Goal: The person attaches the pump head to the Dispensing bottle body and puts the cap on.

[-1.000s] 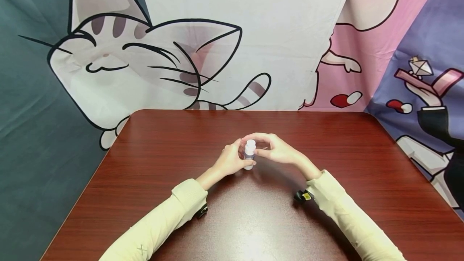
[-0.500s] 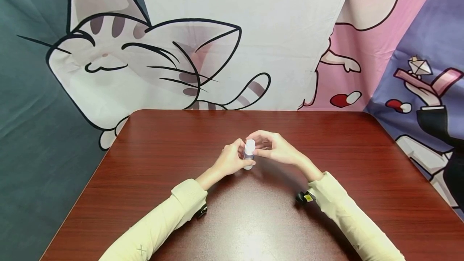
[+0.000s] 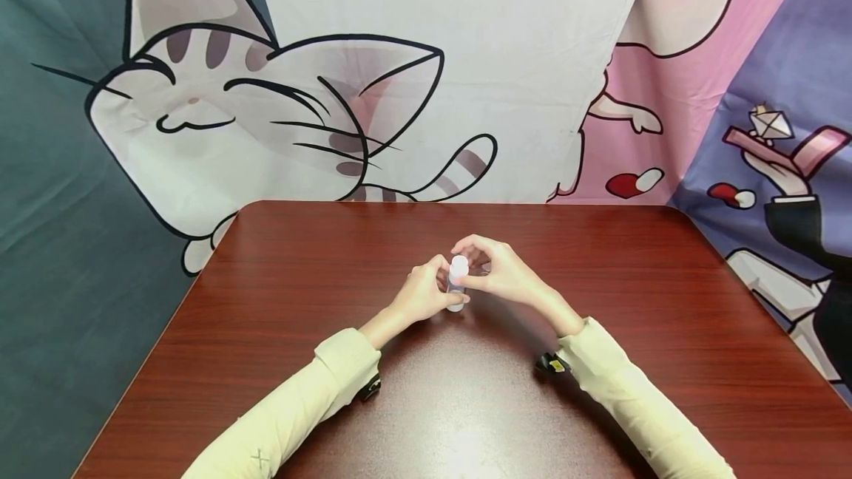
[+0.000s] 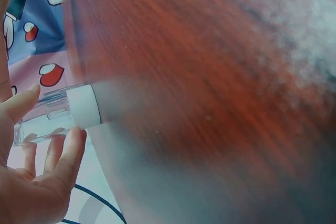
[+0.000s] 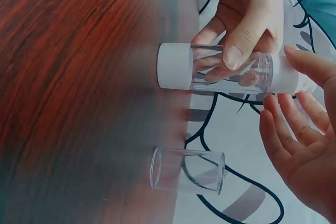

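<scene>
A small clear bottle (image 5: 215, 83) with a white base and white top stands upright on the table in the head view. My left hand (image 3: 421, 293) holds its body, thumb at the front and fingers behind, also seen in the left wrist view. At the white top (image 5: 284, 74), my right hand (image 3: 502, 272) has its thumb on one side and its fingers on the other. The right wrist view shows those fingers spread and fairly long, their tips against or very near the top. Beside the bottle stands an open clear cylinder (image 5: 187, 170), mostly hidden behind my right hand in the head view.
The reddish-brown wooden table (image 3: 299, 257) stretches out on both sides of the hands. A cloth backdrop (image 3: 532, 80) with cartoon cats hangs behind its far edge. A black wrist camera (image 3: 551, 364) sits below the right sleeve.
My right hand has turned slightly at the bottle's top: its thumb has slid left across the front and its fingers have lifted a little. The left hand and bottle stay put.
</scene>
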Demonstrator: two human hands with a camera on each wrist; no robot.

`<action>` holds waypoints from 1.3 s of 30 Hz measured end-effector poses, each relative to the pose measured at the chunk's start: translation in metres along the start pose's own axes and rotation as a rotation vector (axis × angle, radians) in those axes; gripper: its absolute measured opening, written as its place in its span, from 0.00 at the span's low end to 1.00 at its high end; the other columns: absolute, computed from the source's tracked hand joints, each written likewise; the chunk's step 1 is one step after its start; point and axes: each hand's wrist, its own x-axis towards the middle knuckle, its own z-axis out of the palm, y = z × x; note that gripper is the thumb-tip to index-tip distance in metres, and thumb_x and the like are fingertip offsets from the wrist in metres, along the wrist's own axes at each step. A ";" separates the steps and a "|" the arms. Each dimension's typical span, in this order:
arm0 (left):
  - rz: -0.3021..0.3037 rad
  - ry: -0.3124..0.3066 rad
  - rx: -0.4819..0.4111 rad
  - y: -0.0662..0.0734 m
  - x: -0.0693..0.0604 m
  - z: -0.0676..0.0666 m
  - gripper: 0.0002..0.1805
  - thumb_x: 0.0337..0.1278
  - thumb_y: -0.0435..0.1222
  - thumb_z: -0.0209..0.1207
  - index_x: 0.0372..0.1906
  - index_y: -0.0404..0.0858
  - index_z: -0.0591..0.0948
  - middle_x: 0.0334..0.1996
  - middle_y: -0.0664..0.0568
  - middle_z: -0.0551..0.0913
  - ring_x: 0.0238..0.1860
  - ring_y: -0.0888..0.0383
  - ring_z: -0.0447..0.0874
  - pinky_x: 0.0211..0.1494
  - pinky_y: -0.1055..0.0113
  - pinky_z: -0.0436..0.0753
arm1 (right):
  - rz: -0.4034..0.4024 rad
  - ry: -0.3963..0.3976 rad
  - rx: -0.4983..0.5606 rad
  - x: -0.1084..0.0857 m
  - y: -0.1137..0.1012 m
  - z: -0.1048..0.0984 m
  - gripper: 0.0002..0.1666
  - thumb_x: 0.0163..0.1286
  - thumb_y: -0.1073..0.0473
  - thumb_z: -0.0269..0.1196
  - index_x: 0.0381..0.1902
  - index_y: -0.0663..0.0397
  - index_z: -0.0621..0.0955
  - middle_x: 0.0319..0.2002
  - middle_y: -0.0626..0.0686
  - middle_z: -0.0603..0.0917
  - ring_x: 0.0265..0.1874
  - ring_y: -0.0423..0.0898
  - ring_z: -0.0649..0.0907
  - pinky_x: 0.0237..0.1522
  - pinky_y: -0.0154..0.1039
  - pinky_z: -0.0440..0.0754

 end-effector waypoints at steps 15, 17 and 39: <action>0.012 0.003 0.000 -0.003 0.000 0.001 0.22 0.40 0.40 0.75 0.36 0.37 0.74 0.30 0.47 0.87 0.31 0.56 0.86 0.33 0.73 0.78 | -0.090 -0.065 0.060 0.007 0.000 0.003 0.27 0.55 0.57 0.73 0.51 0.54 0.78 0.47 0.52 0.83 0.41 0.46 0.85 0.41 0.36 0.84; 0.014 0.001 0.006 -0.003 0.000 0.001 0.23 0.40 0.40 0.75 0.38 0.36 0.75 0.30 0.47 0.86 0.32 0.55 0.85 0.33 0.73 0.78 | -0.104 -0.107 0.104 0.006 0.001 0.001 0.24 0.58 0.59 0.71 0.52 0.55 0.78 0.49 0.53 0.83 0.45 0.48 0.84 0.45 0.37 0.83; 0.007 -0.003 0.033 -0.001 0.001 0.001 0.27 0.40 0.39 0.74 0.45 0.34 0.74 0.31 0.47 0.86 0.33 0.56 0.85 0.35 0.71 0.78 | -0.132 -0.267 0.192 0.002 0.011 -0.010 0.21 0.67 0.69 0.58 0.59 0.61 0.75 0.54 0.60 0.82 0.50 0.43 0.82 0.51 0.36 0.80</action>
